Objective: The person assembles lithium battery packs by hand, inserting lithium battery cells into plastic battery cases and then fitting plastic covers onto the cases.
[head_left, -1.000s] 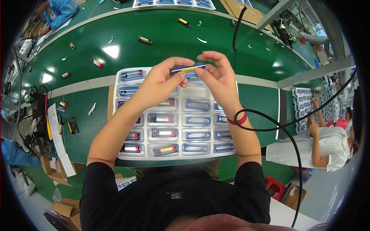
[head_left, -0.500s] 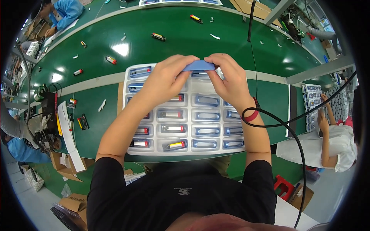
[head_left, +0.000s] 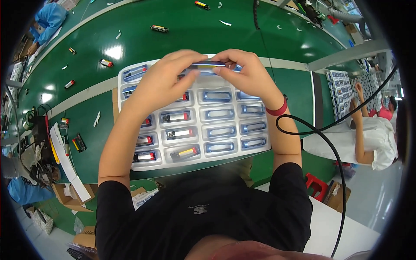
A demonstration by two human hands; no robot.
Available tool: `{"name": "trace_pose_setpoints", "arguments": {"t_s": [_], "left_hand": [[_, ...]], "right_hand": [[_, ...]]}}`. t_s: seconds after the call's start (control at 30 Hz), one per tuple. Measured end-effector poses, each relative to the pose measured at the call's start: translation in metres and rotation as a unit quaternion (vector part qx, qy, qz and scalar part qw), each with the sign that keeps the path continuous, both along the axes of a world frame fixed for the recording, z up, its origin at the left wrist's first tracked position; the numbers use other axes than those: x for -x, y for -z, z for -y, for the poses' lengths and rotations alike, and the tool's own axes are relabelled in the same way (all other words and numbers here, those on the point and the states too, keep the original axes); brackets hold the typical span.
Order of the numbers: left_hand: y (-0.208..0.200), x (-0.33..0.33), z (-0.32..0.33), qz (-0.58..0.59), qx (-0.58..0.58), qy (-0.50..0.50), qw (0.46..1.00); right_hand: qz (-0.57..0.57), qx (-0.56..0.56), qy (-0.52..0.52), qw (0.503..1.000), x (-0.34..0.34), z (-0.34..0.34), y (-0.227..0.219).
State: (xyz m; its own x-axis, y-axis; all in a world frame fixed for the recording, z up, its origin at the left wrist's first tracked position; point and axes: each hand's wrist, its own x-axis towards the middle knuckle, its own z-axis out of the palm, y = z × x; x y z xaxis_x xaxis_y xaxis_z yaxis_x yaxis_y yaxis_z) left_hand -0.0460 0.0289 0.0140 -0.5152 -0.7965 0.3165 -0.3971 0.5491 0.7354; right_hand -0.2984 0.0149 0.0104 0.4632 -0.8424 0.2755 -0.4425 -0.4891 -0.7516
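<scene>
A narrow blue plastic casing (head_left: 207, 66) is pinched between my two hands above the far part of a white moulded tray (head_left: 200, 130). A yellow strip shows along its side. My left hand (head_left: 167, 80) closes on its left end. On its right end, thumb and fingers of my right hand (head_left: 247, 76) are closed. Below them, tray pockets hold small parts with red ends, such as the red-ended part (head_left: 175, 117), and a yellow-labelled part (head_left: 185, 152). Pockets to the right hold blue frames, such as the blue frame (head_left: 219, 131). My hands and forearms hide several pockets.
A black cable (head_left: 320, 138) loops by my right forearm. Loose red-ended parts (head_left: 106, 63) and white scraps (head_left: 225, 23) lie on the green table (head_left: 190, 45). Left are a cardboard box (head_left: 65, 197) and white strip (head_left: 69, 160). A co-worker (head_left: 359, 138) sits right.
The view has shifted, so tray and table appear further left and higher. Turned in my fingers, the blue casing now shows its yellow-striped side rather than a plain blue face.
</scene>
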Motion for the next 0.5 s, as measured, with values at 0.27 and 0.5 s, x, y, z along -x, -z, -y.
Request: {"name": "trace_pose_setpoints", "arguments": {"t_s": [0.27, 0.5], "left_hand": [[0.051, 0.006, -0.014, 0.172, 0.096, 0.19, 0.962], [0.058, 0.014, -0.017, 0.219, 0.051, 0.181, 0.957]], "right_hand": [[-0.142, 0.132, -0.03, 0.981, 0.021, 0.008, 0.053], [-0.095, 0.03, -0.018, 0.995, -0.008, 0.08, 0.04]]}}
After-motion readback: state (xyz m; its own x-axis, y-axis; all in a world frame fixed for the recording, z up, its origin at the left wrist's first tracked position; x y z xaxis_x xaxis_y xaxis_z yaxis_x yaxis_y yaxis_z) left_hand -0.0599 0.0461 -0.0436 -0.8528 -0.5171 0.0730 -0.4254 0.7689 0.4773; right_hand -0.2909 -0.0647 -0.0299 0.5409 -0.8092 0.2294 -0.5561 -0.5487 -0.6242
